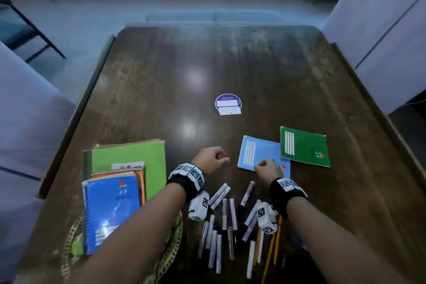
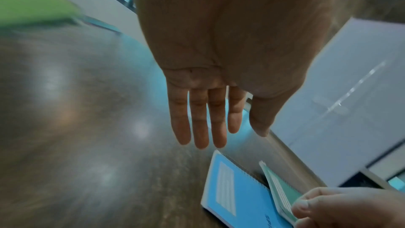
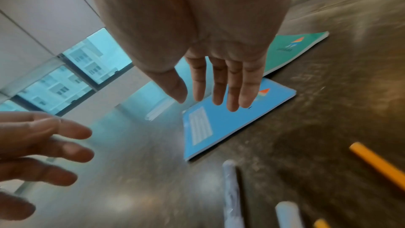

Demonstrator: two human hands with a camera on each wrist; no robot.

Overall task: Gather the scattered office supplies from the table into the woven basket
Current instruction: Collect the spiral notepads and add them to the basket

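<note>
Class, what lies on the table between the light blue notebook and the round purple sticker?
Nothing: bare table between the light blue notebook and the purple sticker, seen in the head view.

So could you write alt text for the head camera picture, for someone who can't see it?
Two bare hands, left hand and right hand, reach over a dark wooden table toward a light blue notebook beside a green notebook. Pens lie scattered nearer; stacked notebooks sit over a woven basket at left.
</note>
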